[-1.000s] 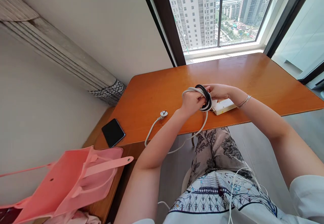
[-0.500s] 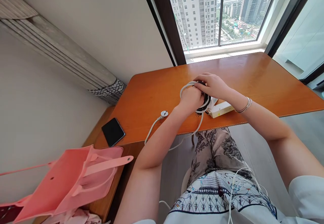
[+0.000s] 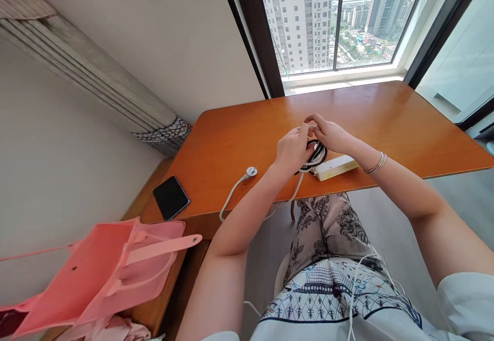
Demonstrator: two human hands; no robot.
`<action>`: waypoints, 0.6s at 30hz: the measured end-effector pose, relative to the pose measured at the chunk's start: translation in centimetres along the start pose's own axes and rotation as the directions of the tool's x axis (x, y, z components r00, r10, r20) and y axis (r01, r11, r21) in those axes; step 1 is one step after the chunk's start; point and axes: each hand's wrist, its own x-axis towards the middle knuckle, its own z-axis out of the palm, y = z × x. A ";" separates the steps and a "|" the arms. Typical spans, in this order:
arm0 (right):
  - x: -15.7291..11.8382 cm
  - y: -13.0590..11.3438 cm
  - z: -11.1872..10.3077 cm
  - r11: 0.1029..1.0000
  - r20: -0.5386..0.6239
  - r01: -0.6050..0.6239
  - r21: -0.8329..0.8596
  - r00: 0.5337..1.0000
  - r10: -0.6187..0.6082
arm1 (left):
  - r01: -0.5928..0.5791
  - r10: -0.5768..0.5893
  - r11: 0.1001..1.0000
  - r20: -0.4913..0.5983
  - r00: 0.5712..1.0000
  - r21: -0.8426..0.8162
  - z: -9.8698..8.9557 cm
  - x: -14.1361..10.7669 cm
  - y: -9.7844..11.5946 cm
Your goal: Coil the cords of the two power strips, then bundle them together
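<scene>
Near the front edge of the wooden table, my left hand (image 3: 292, 149) is closed around a coil of black and white cable (image 3: 318, 154). My right hand (image 3: 331, 134) meets it at the top of the coil, its fingertips pinched on a strand of the white cable. A white power strip (image 3: 335, 167) lies on the table just below my right wrist. From the coil, the white cable hangs over the table edge and comes back up to a white plug (image 3: 251, 172), which rests on the tabletop left of my left forearm.
The wooden table (image 3: 231, 140) stands against a window. A black phone (image 3: 171, 198) lies at its left corner. An open pink bag (image 3: 116, 269) sits lower left, over some cloth. A thin white cord (image 3: 353, 292) hangs over my patterned shirt.
My right hand has shifted slightly right and off the back of my left hand. The coil has turned, and the fingertips of both hands now meet at its top.
</scene>
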 end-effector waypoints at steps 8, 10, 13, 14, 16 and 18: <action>-1.4 1.4 -0.1 0.997 -0.022 -0.067 0.039 0.997 0.068 | -0.115 0.105 0.989 -0.100 0.989 -0.092 -0.1 -0.6 -1.1; -1.8 1.3 -0.4 0.997 0.027 -0.079 -0.003 0.997 0.079 | -0.172 0.167 0.984 -0.105 0.980 -0.036 -0.4 -0.3 -1.5; -2.1 1.2 -0.7 0.998 0.069 -0.042 0.052 0.997 0.039 | -0.254 0.262 0.964 -0.112 0.959 0.077 -1.3 0.4 -1.8; -2.1 1.3 -0.7 0.994 0.038 -0.004 0.110 0.999 0.000 | -0.268 0.279 0.958 -0.117 0.953 0.102 -1.6 0.6 -1.8; -2.0 1.6 -0.2 0.968 -0.075 0.084 0.236 0.995 -0.068 | -0.269 0.282 0.957 -0.127 0.951 0.111 -2.2 0.9 -1.7; -1.7 2.0 0.7 0.916 -0.160 0.138 0.377 0.984 -0.083 | -0.241 0.250 0.967 -0.139 0.958 0.078 -2.7 1.1 -1.4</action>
